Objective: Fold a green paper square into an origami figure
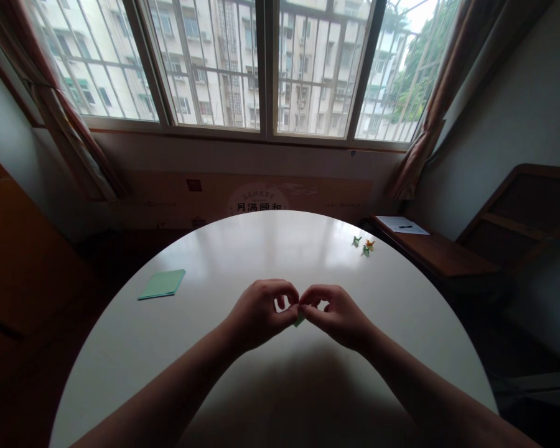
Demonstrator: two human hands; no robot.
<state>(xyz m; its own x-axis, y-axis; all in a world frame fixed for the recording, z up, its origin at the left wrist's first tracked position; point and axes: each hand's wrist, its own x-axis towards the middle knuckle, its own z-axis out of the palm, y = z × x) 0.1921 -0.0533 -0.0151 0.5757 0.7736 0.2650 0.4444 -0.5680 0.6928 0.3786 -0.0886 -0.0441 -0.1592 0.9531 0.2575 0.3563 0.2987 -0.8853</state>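
Observation:
Over the middle of the round white table, my left hand and my right hand meet at the fingertips. Both are closed in a pinch on a small piece of folded green paper. Only its lower corner shows below the fingers; the rest is hidden. At the left lies a stack of green square paper. Toward the far right edge sit small folded paper figures, an orange one and two green ones, the nearer green figure beside the orange.
Right of the table is a wooden bench bearing a white sheet and a dark pen. A wooden cabinet stands at the left. Barred windows and tied curtains are beyond the table.

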